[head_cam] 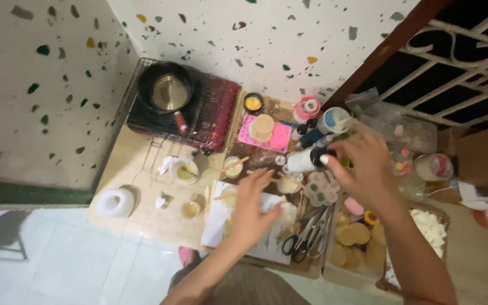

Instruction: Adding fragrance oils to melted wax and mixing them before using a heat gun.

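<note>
Speckled terrazzo walls rise behind a low, crowded wooden table [142,226] that we look straight down on. Our right hand [362,166] pinches a small white bottle with a dark cap [309,160] between thumb and fingertips, holding it tipped on its side near the table's centre. At about eight o'clock from the bottle, our left hand [249,212] hovers palm-down with fingers loosely spread over a white sheet [217,223]; whether it holds anything we cannot tell. Just at five o'clock from the bottle lies a flower-shaped palette [321,189], and below it a pair of scissors [306,240]. At eleven o'clock sits a pink mat [278,138] bearing round tan discs. Further out at ten o'clock, a dark pot [168,90] rests on a red wire rack [218,116]. At five o'clock, a tray [329,271] holds yellowish round pieces [354,234]. A white ring-shaped object [114,202] lies far out at nine o'clock.
</note>
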